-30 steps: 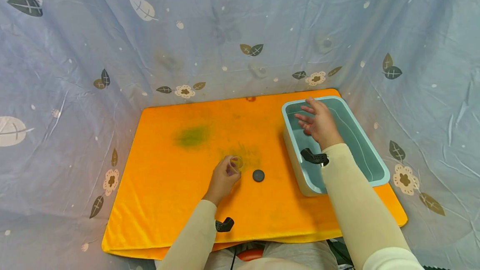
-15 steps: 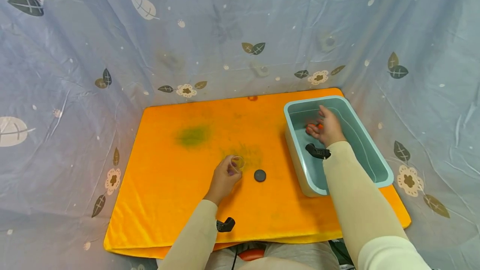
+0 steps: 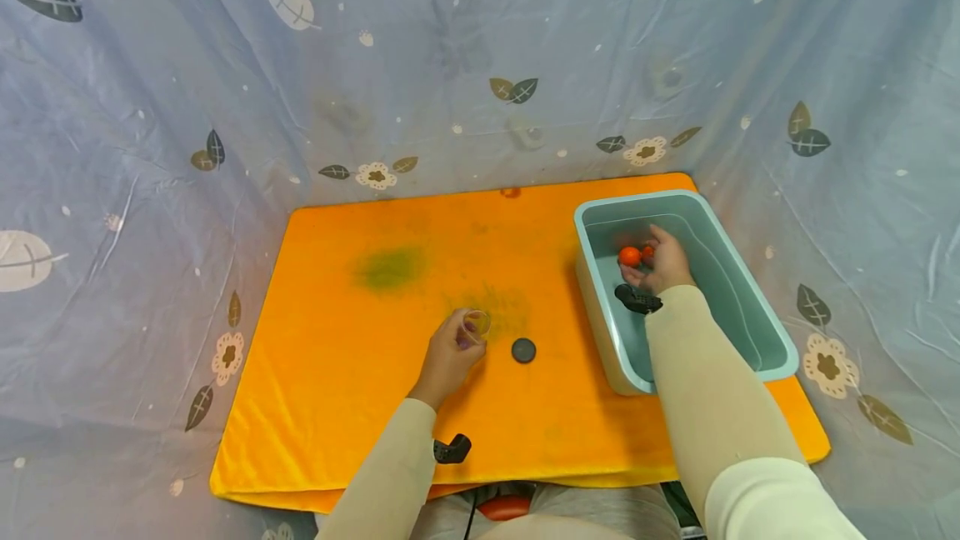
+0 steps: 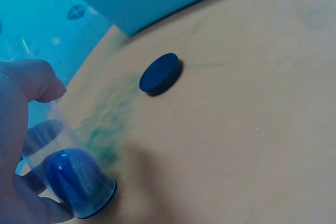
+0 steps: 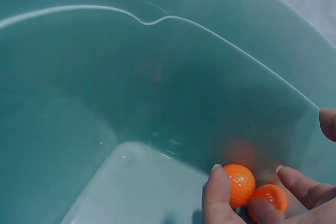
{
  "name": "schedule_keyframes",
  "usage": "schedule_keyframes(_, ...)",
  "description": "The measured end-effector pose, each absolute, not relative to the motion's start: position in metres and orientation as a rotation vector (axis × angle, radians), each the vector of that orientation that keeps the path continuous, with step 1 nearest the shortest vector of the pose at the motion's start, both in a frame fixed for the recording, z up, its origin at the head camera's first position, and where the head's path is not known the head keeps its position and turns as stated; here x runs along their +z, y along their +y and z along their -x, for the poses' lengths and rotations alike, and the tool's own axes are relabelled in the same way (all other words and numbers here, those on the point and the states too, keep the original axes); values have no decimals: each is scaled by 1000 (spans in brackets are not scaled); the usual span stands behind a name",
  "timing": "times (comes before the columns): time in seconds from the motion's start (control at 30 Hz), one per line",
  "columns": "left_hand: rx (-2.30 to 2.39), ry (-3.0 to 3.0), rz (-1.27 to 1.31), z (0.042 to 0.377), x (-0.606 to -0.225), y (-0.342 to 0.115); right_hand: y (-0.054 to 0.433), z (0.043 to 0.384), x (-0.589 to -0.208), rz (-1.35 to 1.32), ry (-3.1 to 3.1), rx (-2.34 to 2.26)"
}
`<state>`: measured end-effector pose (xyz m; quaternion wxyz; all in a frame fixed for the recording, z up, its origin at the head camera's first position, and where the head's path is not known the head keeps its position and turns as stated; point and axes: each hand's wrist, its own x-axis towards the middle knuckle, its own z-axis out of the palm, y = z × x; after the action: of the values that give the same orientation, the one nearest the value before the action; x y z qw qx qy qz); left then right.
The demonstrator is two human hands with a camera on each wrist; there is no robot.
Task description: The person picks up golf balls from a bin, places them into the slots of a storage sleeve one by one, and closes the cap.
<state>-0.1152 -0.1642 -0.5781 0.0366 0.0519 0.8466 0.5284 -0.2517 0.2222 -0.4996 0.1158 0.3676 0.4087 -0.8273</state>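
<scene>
We locate two orange balls (image 5: 241,184) at our right hand (image 3: 666,263), fingers spread, inside a bin (image 3: 604,307). Its wall stands between them and our left hand (image 3: 447,361), which grips a clear cup (image 4: 60,135) around a purple object (image 4: 73,174), near a dark disc (image 3: 523,350).

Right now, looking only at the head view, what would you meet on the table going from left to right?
Left hand holding a clear cup, dark disc, light blue tub with orange balls and the right hand inside.

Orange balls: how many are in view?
2, both in the bin: one ball, and another ball touching or beside it, partly covered by the right hand. More may be hidden.
</scene>
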Motion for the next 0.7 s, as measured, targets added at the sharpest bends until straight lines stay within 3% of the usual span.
schedule_keyframes(0.47,1628,2594,-158,120,-579,-166,218,269,-519,-1196,674,-2593)
schedule_keyframes(0.7,1622,2599,-129,122,-581,-166,215,274,-526,-1171,733,-2568)
